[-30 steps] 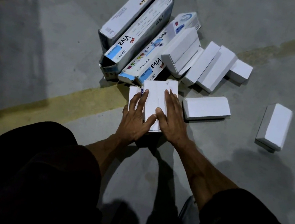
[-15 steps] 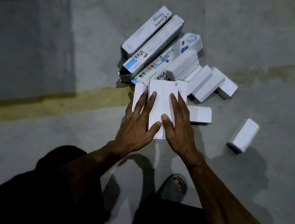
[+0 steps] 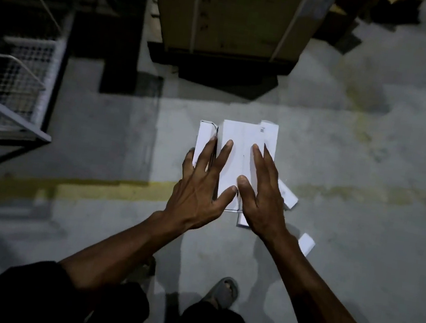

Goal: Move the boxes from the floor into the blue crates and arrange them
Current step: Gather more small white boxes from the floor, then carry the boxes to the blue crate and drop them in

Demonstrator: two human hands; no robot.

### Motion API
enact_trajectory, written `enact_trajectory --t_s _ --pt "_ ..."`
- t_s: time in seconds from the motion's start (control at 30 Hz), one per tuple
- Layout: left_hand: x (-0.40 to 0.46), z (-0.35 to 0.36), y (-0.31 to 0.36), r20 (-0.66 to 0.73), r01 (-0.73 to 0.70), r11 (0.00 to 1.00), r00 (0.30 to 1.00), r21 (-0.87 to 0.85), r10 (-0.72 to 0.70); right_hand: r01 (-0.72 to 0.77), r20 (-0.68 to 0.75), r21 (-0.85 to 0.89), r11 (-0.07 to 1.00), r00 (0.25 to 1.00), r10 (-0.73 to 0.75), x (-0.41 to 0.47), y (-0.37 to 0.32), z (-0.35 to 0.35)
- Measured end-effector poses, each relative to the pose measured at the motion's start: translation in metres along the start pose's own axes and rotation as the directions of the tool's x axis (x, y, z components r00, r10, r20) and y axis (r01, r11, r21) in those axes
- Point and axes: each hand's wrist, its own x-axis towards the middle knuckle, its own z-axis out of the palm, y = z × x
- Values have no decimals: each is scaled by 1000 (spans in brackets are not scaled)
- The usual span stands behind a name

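Together, hands [image 3: 232, 191] around white boxes [image 3: 238, 151]

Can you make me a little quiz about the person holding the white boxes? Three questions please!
1. True or false: both hands rest on top of the bundle of white cardboard boxes.
2. What runs across the grey concrete floor under the left hand?
A. a red rope
B. a worn yellow painted line
C. a green hose
3. Fill the gap: the grey sandal shows near the ____ edge of the picture.

Key
1. True: the left hand and the right hand lie flat on the boxes, fingers spread.
2. B
3. bottom
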Motion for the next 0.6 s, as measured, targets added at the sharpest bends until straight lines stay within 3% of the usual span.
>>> enact_trajectory --t_s 0.33,0.6 --pt "1 -144 48 -191 81 995 979 61 -68 215 30 38 976 976 -216 56 -127 -44" --pt "22 -229 -14 -251 127 991 961 35 -114 343 60 51 938 937 -346 127 -206 4"
